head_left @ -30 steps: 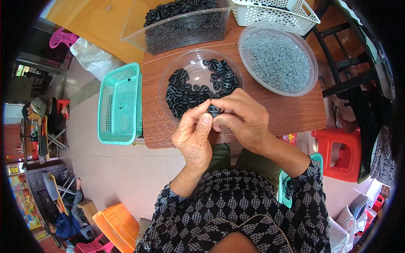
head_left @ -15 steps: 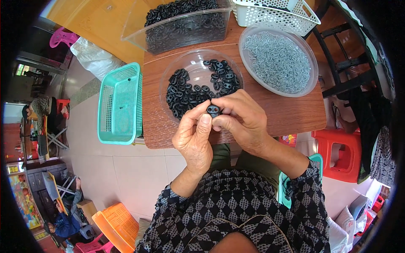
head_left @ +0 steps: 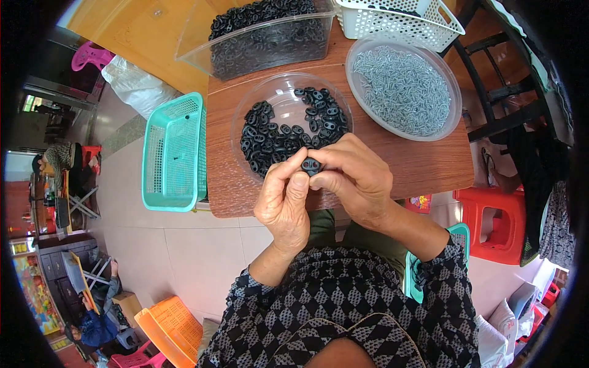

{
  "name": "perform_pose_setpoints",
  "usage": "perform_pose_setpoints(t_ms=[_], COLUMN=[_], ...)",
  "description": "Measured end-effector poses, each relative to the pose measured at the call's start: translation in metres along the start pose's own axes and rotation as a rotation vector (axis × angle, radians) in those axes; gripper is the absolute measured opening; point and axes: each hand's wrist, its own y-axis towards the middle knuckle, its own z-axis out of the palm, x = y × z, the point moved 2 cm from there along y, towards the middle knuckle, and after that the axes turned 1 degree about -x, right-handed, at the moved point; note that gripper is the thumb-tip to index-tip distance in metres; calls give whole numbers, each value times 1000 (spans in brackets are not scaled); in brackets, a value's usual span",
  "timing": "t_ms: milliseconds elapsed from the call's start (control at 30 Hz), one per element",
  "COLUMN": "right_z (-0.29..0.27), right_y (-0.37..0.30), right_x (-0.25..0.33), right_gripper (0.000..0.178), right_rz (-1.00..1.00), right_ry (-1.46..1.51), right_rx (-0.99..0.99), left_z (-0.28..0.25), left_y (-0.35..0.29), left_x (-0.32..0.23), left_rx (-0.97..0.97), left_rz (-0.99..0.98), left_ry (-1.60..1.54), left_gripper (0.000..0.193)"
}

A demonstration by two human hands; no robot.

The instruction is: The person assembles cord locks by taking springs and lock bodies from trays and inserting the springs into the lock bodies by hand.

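A small black oval plastic piece with two holes [head_left: 311, 165] is pinched between my two hands, over the near rim of a round clear tub [head_left: 240, 101]. My left hand [head_left: 284, 202] grips its left side with thumb and forefinger. From the right, the thumb and fingers of my right hand [head_left: 358, 178] close on the same piece. Similar black two-hole pieces [head_left: 262, 140] lie in the tub just beyond my fingers. A round whitish tray [head_left: 452, 122] full of small silvery screws or pins [head_left: 402, 89] stands to the right.
A clear bin [head_left: 270, 64] of black pieces and a white perforated basket [head_left: 402, 27] stand at the table's back. A turquoise basket [head_left: 173, 199] is left of the wooden table [head_left: 405, 175]. Right stands a red stool [head_left: 497, 221]. Other people [head_left: 95, 325] sit far left.
The black piece has turned slightly in my fingertips and sits a touch lower. Both hands have shifted very slightly right and keep their pinch.
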Motion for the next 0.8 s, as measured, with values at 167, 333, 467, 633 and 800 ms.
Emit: perform_pose_setpoints(t_ms=[167, 333, 467, 633, 800], right_z=[1, 2, 2, 2, 3], right_y=[-1, -2, -3, -6, -7], right_x=[2, 1, 1, -1, 0], right_gripper=[29, 30, 30, 28, 28], right_rz=[-18, -67, -95, -132, -82], right_ry=[-15, -27, -25, -38, -4], right_rx=[6, -15, -26, -34, -42], left_z=[4, 5, 9, 11, 10], left_y=[-4, -7, -8, -10, -8], left_x=[0, 4, 4, 7, 2], left_rx=[-36, -45, -75, -93, -61], left_rz=[42, 77, 69, 84, 91], left_ry=[-26, -45, -43, -10, 34], left_gripper=[27, 27, 26, 24, 24])
